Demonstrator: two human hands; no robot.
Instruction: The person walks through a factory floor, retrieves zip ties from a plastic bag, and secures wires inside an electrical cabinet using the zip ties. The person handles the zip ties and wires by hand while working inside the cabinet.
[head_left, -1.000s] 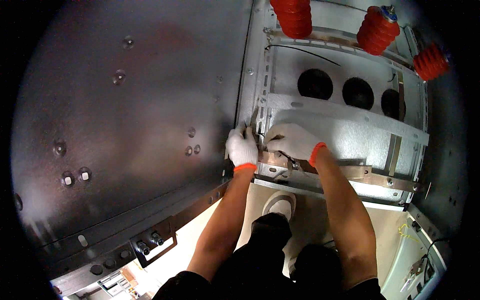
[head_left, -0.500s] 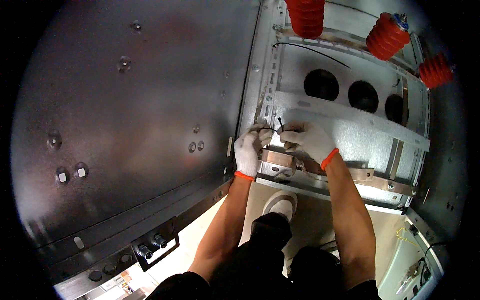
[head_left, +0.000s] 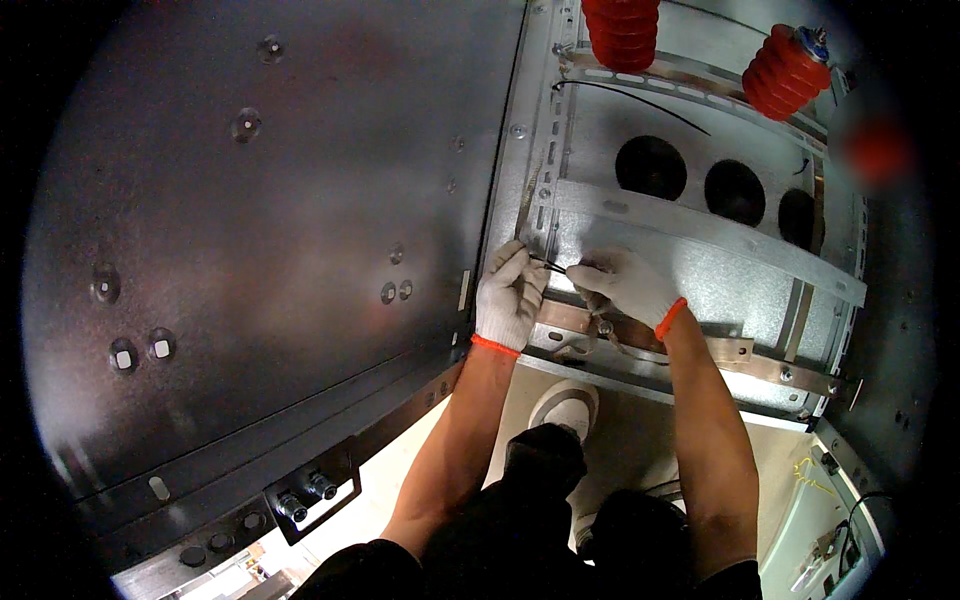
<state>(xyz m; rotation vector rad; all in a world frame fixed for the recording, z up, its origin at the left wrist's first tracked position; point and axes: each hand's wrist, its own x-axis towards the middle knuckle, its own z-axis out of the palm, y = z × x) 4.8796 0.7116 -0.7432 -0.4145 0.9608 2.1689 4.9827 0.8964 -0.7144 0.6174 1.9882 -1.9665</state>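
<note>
White knit gloves with orange cuffs cover both hands, which work close together inside a metal cabinet. My left hand (head_left: 510,298) is closed, its fingertips on the left end of a black cable tie (head_left: 547,263). From the right, my right hand (head_left: 622,288) pinches the tie's other end between thumb and fingers. The short stretch of tie between the hands shows; its ends are hidden. Just above my left fingertips, a thin braided cable (head_left: 527,205) runs up along the slotted upright rail (head_left: 547,175). Below the hands lies a copper bar (head_left: 565,316).
A dark metal panel (head_left: 290,220) fills the left side. Red ribbed insulators (head_left: 620,35) hang at the top. Another black cable tie (head_left: 640,98) sticks out from the upper rail, above round holes (head_left: 650,168). A crossbar (head_left: 720,235) spans behind my right hand. My shoe (head_left: 570,410) stands below.
The tie's upright black end has swung down and now lies between the hands. My left hand has turned with its fingers upward. The view has shifted slightly.
</note>
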